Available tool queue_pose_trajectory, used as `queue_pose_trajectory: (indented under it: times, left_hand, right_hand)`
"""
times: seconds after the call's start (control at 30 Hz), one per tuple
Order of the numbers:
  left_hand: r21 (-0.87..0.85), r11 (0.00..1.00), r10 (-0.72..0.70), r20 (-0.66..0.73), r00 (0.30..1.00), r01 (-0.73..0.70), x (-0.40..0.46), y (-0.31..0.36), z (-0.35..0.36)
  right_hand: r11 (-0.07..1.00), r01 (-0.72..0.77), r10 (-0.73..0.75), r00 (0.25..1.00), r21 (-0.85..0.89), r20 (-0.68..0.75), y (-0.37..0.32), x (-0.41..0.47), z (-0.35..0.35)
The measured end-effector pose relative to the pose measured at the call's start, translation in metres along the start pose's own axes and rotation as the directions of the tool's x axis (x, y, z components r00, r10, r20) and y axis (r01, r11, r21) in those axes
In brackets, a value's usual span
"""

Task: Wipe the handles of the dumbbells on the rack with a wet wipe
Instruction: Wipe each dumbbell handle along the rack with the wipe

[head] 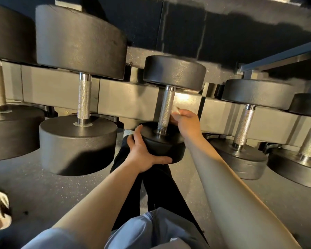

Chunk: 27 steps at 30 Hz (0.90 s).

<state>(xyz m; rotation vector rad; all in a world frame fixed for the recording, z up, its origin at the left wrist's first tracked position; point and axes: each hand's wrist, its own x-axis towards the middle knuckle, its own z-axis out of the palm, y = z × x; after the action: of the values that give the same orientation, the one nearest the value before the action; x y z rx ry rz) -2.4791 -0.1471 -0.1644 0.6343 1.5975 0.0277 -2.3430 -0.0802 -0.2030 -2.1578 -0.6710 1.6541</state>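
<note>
Two hands share this job, each for its own reason. My left hand (142, 151) is curled over the rim of the near head (162, 144) of the small dumbbell (169, 105), fingers wrapped on top and thumb hooked along its underside, because the weight rests on the rack (61, 90) only by its two heads and would roll under a sideways rub; I judge this grip is what keeps it steady and lets me turn it. My right hand (184, 121) sits just beyond and to the right of the left one, fingers bunched together around a wet wipe (177, 110), of which only a small white corner shows above my knuckles. That hand is pressed against the right side of the knurled handle (166, 108), low down near the collar by my left fingertips; whether the wipe wraps fully round the bar I cannot tell, since my own hand hides the contact. The handle stands almost straight away from me, so stroking along its length from the near collar towards the far head looks the natural path. To the left of my left hand a much bigger dumbbell (81, 90) lies parallel on the rack, and to the right of my right forearm another (244, 123) waits, their handles bare and within easy reach.
</note>
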Motion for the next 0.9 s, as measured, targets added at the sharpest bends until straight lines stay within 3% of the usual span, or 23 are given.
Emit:
queue_pose_trajectory:
  times: [0.07,0.13,0.2,0.27,0.3,0.37,0.4,0.47,0.53,0.57,0.67,0.77,0.83,0.9]
  left_hand:
    - [0.012,1.0,0.0,-0.008,1.0,0.0,0.0,-0.001,0.001]
    - [0.02,1.0,-0.001,-0.015,1.0,0.002,0.001,-0.001,0.001]
    - [0.024,1.0,0.0,-0.016,1.0,0.0,0.001,-0.001,0.001]
    - [0.019,1.0,-0.005,-0.011,1.0,0.005,0.001,-0.001,0.001]
    - [0.019,1.0,-0.007,-0.008,1.0,0.007,0.001,-0.002,0.001]
    - [0.018,1.0,0.004,-0.006,1.0,-0.004,0.001,-0.002,0.001]
    - [0.014,1.0,0.008,-0.008,1.0,-0.008,0.001,-0.002,0.001]
    - [0.016,1.0,0.005,-0.014,1.0,-0.005,0.002,-0.001,0.001]
    - [0.025,1.0,-0.001,-0.017,1.0,0.002,0.002,-0.001,0.001]
    - [0.026,1.0,-0.003,-0.021,1.0,0.003,0.003,-0.002,0.002]
    - [0.017,1.0,-0.005,-0.018,1.0,0.005,0.004,-0.003,0.002]
    - [0.004,1.0,0.001,-0.02,1.0,-0.001,0.005,-0.004,0.001]
    - [0.008,1.0,-0.003,-0.019,1.0,0.003,0.005,-0.005,0.002]
    - [0.015,1.0,-0.004,-0.011,1.0,0.004,0.004,-0.004,0.002]
  right_hand:
    - [0.938,0.085,-0.056,0.994,-0.335,0.096,0.014,-0.006,-0.006]
    - [0.792,0.156,-0.064,0.983,-0.59,0.174,0.024,-0.01,-0.007]
    - [0.699,0.18,-0.058,0.979,-0.692,0.196,0.02,-0.009,-0.006]
    - [0.699,0.172,-0.048,0.98,-0.694,0.195,0.01,-0.007,-0.006]
    - [0.792,0.119,-0.035,0.988,-0.599,0.15,0.007,-0.006,-0.007]
    - [0.987,-0.114,0.117,0.993,-0.115,0.023,-0.004,-0.004,-0.007]
    - [0.966,-0.204,0.205,0.979,0.158,0.007,-0.012,0.001,-0.008]
    - [0.823,-0.255,0.282,0.959,0.508,0.024,-0.032,0.016,-0.004]
    - [0.69,-0.257,0.321,0.947,0.677,0.032,-0.049,0.023,0.008]
    - [0.685,-0.259,0.322,0.946,0.681,0.035,-0.053,0.02,0.014]
    - [0.85,-0.201,0.231,0.973,0.488,-0.002,-0.039,0.01,0.018]
    - [0.989,-0.12,0.123,0.992,0.083,-0.036,-0.018,0.002,0.002]
    - [0.958,-0.044,0.066,0.996,-0.285,0.068,-0.001,-0.002,-0.004]
    - [0.856,0.046,0.049,0.984,-0.515,0.17,0.01,-0.004,-0.006]
